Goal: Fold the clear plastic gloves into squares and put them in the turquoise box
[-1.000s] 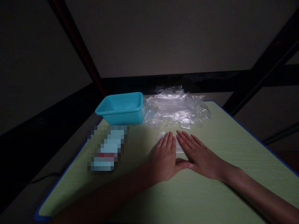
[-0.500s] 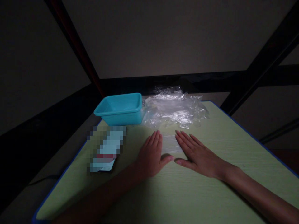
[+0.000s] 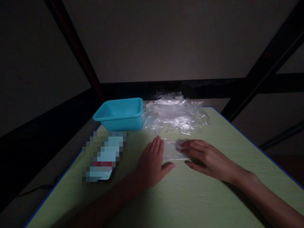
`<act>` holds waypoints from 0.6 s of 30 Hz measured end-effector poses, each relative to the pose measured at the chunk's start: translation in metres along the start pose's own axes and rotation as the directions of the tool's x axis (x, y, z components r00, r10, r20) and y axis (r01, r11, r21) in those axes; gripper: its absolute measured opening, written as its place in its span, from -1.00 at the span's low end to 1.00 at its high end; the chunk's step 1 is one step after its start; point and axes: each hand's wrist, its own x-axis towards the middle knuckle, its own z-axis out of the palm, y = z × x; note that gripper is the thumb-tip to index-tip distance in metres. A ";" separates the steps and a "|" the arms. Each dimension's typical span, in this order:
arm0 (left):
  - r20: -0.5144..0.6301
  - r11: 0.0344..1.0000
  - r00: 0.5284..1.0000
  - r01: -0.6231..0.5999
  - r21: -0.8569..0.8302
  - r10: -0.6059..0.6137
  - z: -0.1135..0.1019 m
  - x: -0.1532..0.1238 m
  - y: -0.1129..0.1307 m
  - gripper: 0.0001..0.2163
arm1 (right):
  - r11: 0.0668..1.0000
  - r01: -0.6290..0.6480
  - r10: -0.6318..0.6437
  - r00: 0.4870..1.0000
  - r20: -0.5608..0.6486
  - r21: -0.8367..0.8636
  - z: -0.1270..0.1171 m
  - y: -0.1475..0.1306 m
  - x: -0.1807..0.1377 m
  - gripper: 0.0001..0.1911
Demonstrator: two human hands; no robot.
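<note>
A small clear plastic bag (image 3: 171, 151) lies flat on the light green table (image 3: 190, 196) between my hands. My left hand (image 3: 152, 163) rests flat on the table at the bag's left edge, fingers stretched out together, thumb apart. My right hand (image 3: 205, 158) is at the bag's right side, fingers extended and slightly raised, the fingertips on the bag's right edge. A loose heap of clear plastic bags (image 3: 174, 115) sits just behind.
A turquoise plastic tub (image 3: 118, 114) stands at the back left of the table, beside the heap. A blurred flat object (image 3: 104, 156) lies at the left, near the blue table edge. Dark frame beams run behind the table. The room is dim.
My hands, touching side by side over the small bag a second ago, have slid apart, the left going left. The right hand has now lifted slightly and turned its fingers leftward on the bag.
</note>
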 end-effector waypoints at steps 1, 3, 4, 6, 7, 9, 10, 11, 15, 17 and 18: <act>-0.012 1.000 1.000 -0.006 -0.008 0.005 -0.002 0.000 0.000 -0.33 | 1.000 0.011 -0.011 1.000 0.010 0.000 -0.002 0.000 0.000 -0.69; -0.047 0.998 0.997 -0.053 -0.019 0.052 -0.006 0.000 0.002 -0.41 | 1.000 0.015 -0.015 0.999 0.031 -0.007 -0.005 0.000 0.000 -0.75; -0.061 0.995 0.993 -0.098 -0.019 0.097 -0.008 0.001 0.004 -0.47 | 1.000 0.017 -0.016 0.999 0.037 -0.008 -0.005 -0.001 0.000 -0.76; -0.070 0.981 0.979 -0.194 -0.006 0.193 -0.010 0.002 0.010 -0.62 | 1.000 0.020 -0.020 0.999 0.041 -0.004 -0.005 -0.002 0.000 -0.76; -0.072 0.975 0.972 -0.224 0.006 0.224 -0.011 0.002 0.012 -0.68 | 1.000 0.023 -0.023 0.999 0.041 -0.002 -0.004 -0.002 0.001 -0.75; -0.070 0.973 0.971 -0.228 0.028 0.230 -0.009 0.003 0.017 -0.76 | 1.000 0.030 -0.030 0.999 0.038 0.001 -0.003 -0.003 0.001 -0.74; -0.062 0.976 0.974 -0.216 0.035 0.218 -0.008 0.004 0.019 -0.78 | 1.000 0.030 -0.030 0.999 0.037 0.000 -0.003 -0.002 0.001 -0.73; -0.048 0.978 0.977 -0.207 0.036 0.209 -0.008 0.004 0.020 -0.79 | 1.000 0.030 -0.030 0.999 0.037 -0.001 -0.002 -0.002 0.001 -0.73; 0.012 0.980 0.980 -0.199 0.019 0.199 -0.009 0.005 0.021 -0.79 | 0.999 0.040 -0.040 0.998 0.049 0.009 -0.004 -0.001 0.002 -0.74; 0.013 0.979 0.979 -0.203 0.011 0.203 -0.011 0.005 0.021 -0.78 | 0.999 0.043 -0.044 0.997 0.057 0.019 -0.006 -0.002 0.002 -0.73; 0.013 0.979 0.979 -0.201 0.008 0.201 -0.012 0.006 0.021 -0.78 | 0.999 0.045 -0.046 0.997 0.061 0.020 -0.006 -0.002 0.001 -0.72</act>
